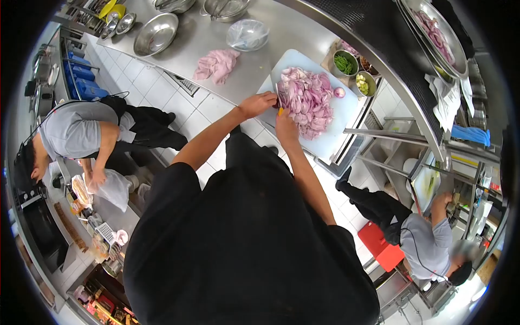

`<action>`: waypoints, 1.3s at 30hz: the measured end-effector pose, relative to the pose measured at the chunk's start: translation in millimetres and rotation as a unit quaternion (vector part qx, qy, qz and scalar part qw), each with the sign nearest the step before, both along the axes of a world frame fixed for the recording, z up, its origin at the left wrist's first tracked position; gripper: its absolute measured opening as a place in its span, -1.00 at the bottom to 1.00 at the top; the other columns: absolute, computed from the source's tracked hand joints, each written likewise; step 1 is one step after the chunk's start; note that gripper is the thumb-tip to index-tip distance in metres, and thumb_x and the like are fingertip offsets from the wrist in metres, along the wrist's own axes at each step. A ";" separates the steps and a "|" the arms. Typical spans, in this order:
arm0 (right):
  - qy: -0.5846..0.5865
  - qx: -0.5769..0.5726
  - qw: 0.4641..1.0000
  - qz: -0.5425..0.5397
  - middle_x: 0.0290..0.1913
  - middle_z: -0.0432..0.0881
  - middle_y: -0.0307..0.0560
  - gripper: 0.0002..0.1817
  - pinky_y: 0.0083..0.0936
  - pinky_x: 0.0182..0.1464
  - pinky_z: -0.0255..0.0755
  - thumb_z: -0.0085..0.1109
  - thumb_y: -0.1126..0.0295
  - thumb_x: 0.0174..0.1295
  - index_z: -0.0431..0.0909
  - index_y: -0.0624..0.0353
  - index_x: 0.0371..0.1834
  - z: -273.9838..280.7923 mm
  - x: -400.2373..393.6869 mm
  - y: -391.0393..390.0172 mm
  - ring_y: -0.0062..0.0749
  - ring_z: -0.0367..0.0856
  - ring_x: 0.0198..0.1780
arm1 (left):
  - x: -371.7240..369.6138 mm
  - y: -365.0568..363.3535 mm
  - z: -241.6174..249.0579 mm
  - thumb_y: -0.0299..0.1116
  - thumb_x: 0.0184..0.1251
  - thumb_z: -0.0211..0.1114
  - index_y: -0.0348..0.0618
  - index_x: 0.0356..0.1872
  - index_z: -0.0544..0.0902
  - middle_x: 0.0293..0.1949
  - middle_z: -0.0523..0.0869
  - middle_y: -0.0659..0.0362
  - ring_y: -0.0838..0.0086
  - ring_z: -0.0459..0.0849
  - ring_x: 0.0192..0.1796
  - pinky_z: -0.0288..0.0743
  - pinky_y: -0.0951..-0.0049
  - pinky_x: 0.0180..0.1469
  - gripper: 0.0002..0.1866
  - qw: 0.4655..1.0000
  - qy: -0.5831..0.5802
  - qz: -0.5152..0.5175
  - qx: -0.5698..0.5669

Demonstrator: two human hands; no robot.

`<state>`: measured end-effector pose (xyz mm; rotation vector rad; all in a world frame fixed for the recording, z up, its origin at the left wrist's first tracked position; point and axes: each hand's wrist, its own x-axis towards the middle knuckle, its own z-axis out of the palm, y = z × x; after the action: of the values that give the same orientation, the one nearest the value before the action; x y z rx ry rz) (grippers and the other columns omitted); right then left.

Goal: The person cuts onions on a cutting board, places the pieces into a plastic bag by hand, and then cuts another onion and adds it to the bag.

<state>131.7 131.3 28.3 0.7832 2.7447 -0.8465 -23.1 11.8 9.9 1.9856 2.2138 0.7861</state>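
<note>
A light cutting board (346, 105) lies on the steel counter, with a large heap of sliced red onions (306, 100) on it. At the heap's near left side, my left hand (257, 105) has its fingers closed together at a small dark reddish piece, too small to name. Close beside it, my right hand (286, 127) is wrapped round a knife, whose orange-yellow handle (280, 111) shows above the fingers. A thin blade seems to point away from me along the heap's left edge. One rounded onion piece (339, 92) sits apart at the heap's right.
A pink cloth (216, 66), a bowl with clear plastic (247, 35) and a steel bowl (156, 35) stand left on the counter. Containers of chopped greens (345, 63) and pale pieces (365, 84) stand right. A steel shelf (379, 59) overhangs there. Co-workers (81, 130) work on both sides.
</note>
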 end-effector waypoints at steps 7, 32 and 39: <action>0.010 0.056 0.998 0.001 -0.25 0.72 0.38 -0.55 0.11 -0.15 0.61 0.01 0.16 0.55 0.27 0.37 0.18 1.9 15.4 17.7 0.32 0.74 -0.16 | 22.1 3.7 -7.2 -0.47 0.31 0.30 -0.18 -0.17 0.61 -0.09 0.66 0.11 0.20 0.65 0.04 0.63 0.24 0.03 -0.89 0.984 -0.042 0.160 0.064; 0.030 0.002 1.000 -0.008 -0.22 0.70 0.41 -0.63 0.18 -0.09 0.58 -0.02 0.16 0.54 0.29 0.33 -0.01 3.7 -0.3 2.7 0.39 0.71 -0.14 | -5.2 -3.7 3.2 -0.49 0.28 0.20 -0.07 -0.10 0.64 -0.07 0.64 0.20 0.26 0.75 -0.07 0.69 0.30 -0.04 -0.80 0.998 0.044 0.020 -0.033; 0.000 -0.014 1.000 -0.020 -0.16 0.70 0.41 -0.65 0.17 -0.09 0.58 -0.01 0.19 0.53 0.29 0.32 0.03 14.6 7.2 -9.9 0.39 0.71 -0.12 | -12.6 -1.3 1.2 -0.51 0.22 0.18 -0.11 -0.02 0.60 0.03 0.64 0.17 0.30 0.76 0.01 0.68 0.37 0.02 -0.71 0.993 0.105 -0.021 -0.056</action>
<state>138.9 121.4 42.9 0.8363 2.7204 -0.8905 -35.7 10.5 11.1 2.1391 2.2588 0.4560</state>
